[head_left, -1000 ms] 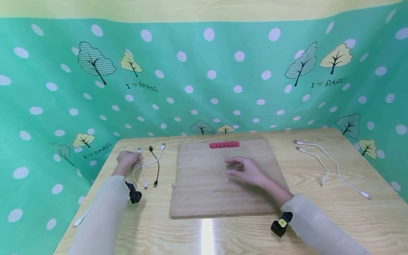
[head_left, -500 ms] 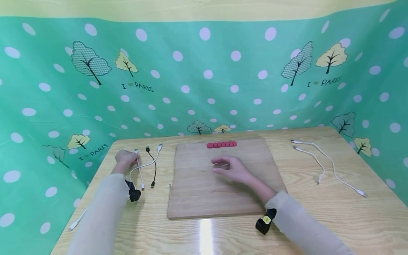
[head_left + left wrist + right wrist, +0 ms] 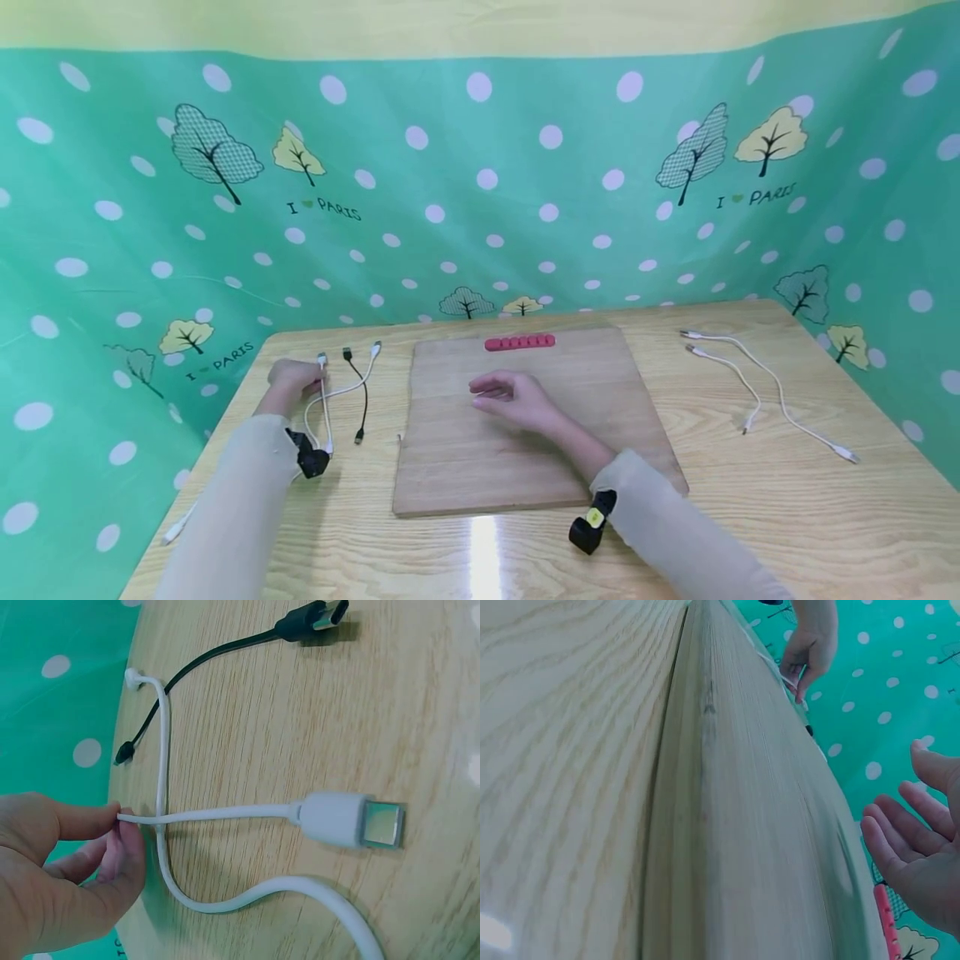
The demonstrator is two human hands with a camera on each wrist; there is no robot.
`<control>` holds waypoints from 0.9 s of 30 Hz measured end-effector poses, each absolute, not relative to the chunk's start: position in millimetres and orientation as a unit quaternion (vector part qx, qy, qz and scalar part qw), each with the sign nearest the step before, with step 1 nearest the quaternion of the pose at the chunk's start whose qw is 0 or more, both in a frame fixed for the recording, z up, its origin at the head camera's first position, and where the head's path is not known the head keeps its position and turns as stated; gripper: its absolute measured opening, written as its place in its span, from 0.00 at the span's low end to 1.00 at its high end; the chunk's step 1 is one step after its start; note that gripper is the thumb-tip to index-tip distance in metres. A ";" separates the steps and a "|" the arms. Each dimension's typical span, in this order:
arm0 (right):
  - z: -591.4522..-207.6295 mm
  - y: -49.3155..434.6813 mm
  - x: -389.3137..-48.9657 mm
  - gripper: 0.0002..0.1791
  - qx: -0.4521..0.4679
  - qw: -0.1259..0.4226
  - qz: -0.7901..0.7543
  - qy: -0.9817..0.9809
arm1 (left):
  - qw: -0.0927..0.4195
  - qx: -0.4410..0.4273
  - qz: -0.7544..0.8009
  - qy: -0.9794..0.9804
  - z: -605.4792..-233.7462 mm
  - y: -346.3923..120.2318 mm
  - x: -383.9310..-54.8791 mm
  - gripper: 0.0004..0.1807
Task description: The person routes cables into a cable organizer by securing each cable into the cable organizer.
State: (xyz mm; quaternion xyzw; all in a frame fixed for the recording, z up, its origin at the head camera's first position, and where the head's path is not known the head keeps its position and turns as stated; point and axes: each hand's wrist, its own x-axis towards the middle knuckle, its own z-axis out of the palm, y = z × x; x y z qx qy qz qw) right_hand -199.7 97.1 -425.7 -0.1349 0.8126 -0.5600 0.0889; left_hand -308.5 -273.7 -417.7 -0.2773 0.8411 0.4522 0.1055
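At the table's left, my left hand (image 3: 295,377) pinches a short white USB cable (image 3: 232,813) between thumb and fingers. One of its plugs (image 3: 334,819) points away from the hand in the left wrist view. Beneath it a longer white cable (image 3: 163,735) crosses, and a short black cable (image 3: 217,652) lies just beyond. My right hand (image 3: 517,400) hovers over the wooden board (image 3: 450,475) with fingers loosely bent; nothing is in it, as the right wrist view shows of the hand (image 3: 922,840). A red cable holder (image 3: 520,342) with several slots sits at the board's far edge.
Two white cables (image 3: 780,392) (image 3: 738,375) lie on the right of the table (image 3: 810,517). Another white plug (image 3: 178,527) shows at the left edge, partly hidden by the left sleeve. A green dotted curtain (image 3: 480,233) stands behind the table.
My right hand has moved left across the board. My left hand has stayed near the same spot, and the short white cable's near end has shifted slightly towards my left wrist.
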 end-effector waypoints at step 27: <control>-424.3 36.2 -199.0 0.19 -0.147 0.151 -0.598 0.773 | 0.156 -0.194 0.553 0.795 -372.2 -259.5 -277.6 0.21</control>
